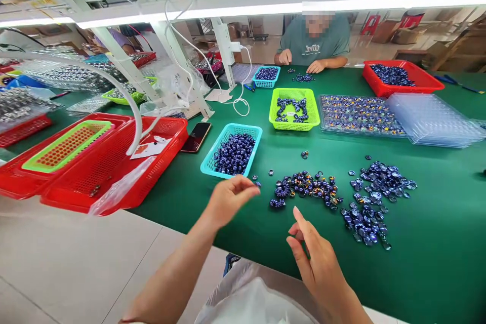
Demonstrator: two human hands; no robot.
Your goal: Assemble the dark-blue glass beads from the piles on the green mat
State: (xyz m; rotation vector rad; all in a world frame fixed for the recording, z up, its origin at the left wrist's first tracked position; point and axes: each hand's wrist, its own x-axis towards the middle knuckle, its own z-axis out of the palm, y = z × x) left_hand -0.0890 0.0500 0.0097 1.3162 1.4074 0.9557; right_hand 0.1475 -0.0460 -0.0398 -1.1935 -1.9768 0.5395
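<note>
My left hand (232, 200) is closed in a pinch just in front of the blue basket (206, 166). A small shiny dark-blue piece (258, 184) shows at its fingertips. My right hand (318, 250) is held above the green table with thumb and fingers apart and nothing seen between them. Beyond it lies a heap of dark-blue round beads with orange bits (309, 185). To its right is a spread pile of flat, glossy blue oval pieces (387, 182). Many round dark-blue beads (235, 154) fill the blue basket.
A phone (196, 136) lies between the blue basket and a red basket (178, 129). Farther back are a lime basket (313, 121), a filled clear tray (357, 114), stacked clear trays (436, 119) and a red tray (425, 81). A co-worker (315, 40) sits opposite.
</note>
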